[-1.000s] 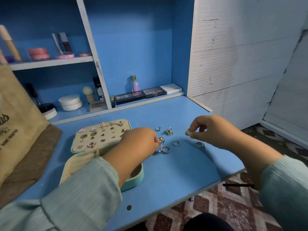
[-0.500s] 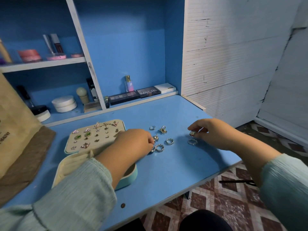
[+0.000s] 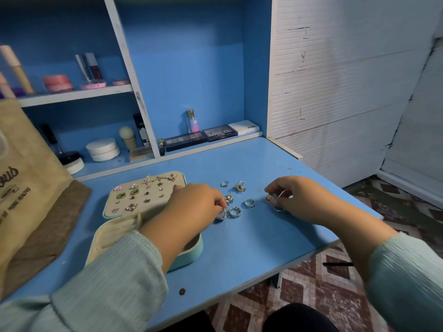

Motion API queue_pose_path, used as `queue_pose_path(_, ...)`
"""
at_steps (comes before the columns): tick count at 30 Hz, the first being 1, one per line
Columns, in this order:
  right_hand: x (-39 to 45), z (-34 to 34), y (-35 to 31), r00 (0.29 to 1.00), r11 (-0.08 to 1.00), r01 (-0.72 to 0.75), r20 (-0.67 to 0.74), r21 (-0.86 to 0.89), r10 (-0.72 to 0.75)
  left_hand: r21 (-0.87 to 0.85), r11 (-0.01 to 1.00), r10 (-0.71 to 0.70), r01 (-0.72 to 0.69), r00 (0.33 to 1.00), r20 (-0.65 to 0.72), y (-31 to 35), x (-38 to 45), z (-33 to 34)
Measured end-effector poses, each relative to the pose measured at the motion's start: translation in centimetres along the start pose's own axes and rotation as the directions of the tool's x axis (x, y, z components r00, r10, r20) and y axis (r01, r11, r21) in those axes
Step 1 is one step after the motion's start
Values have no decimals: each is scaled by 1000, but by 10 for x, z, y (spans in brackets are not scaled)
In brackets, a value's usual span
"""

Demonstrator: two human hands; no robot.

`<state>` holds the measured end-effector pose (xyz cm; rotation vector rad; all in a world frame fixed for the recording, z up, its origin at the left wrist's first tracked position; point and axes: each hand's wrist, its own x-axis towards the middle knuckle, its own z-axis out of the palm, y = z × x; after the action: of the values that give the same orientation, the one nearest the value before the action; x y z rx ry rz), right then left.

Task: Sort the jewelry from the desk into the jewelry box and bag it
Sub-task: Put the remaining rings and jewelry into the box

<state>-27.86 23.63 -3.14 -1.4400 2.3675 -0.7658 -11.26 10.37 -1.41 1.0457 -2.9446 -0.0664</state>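
Note:
An open teal jewelry box lies on the blue desk. Its cream lid panel holds several earrings. Several silver rings lie loose on the desk right of the box. My left hand reaches over the box and pinches a ring with a pale stone. My right hand holds a ring with a red stone in its fingertips, just above the desk. Another ring lies partly under that hand. A tan jute bag stands at the left.
Cosmetics fill the shelves behind: eyeshadow palettes, a small perfume bottle, white jars, pink compacts. A white slatted wall bounds the right. The desk's front edge drops to a patterned tile floor.
My right hand has come down from above the desk to just over it, still holding its ring. My left hand stays at the ring cluster.

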Motion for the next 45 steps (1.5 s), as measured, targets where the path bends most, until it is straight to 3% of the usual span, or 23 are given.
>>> queue_pose_path(4, -1, -1, -6, 998, 999, 18, -53, 40, -16, -60, 998, -19, 19, 1000, 1, -3, -1, -7)
queue_pose_path(13, 2, 5, -44, 995, 952, 98, -53, 288, -87, -441, 889, -91, 128, 990, 105, -36, -14, -40)
queue_pose_path(19, 13, 22, -90, 989, 897, 133, 1, 421, -146, -613, 766, -211, 192, 977, 42, -83, -37, -46)
queue_pose_path(25, 31, 49, -140, 967, 860, 147, 111, 489, -229, -785, 605, -293, 136, 954, -61, -127, -71, -35)
queue_pose_path(31, 45, 78, -178, 931, 852, 229, 151, 471, -334, -783, 619, -342, 57, 917, -203, -156, -87, -17)
queue_pose_path(35, 51, 90, -189, 924, 859, 239, 165, 453, -345, -805, 593, -287, -32, 925, -249, -166, -86, -7)
queue_pose_path(45, 55, 106, -179, 930, 829, 152, 206, 538, -304, -743, 668, -260, -48, 920, -293, -168, -85, 9)
